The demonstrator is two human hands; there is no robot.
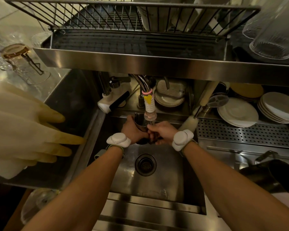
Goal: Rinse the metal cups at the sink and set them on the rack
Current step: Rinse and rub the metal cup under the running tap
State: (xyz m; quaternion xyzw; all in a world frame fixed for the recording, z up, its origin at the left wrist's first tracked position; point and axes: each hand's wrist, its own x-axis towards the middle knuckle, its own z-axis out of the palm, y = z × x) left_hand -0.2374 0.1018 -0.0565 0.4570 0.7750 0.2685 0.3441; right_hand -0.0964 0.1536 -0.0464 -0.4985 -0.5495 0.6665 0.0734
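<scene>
Two bare forearms (83, 184) reach over the sink (165, 184), each with a white band at the wrist. The left hand (132, 130) grips the cup (139, 121) from its left side, fingers wrapped round the wall. The right hand (162, 130) curls its fingers on the cup's near right side. The cup sits tilted just under the tap (150, 112), above the drain (145, 164). The wire rack (97, 19) stands on the shelf overhead. Pale gloves (23, 130) hang at the left.
</scene>
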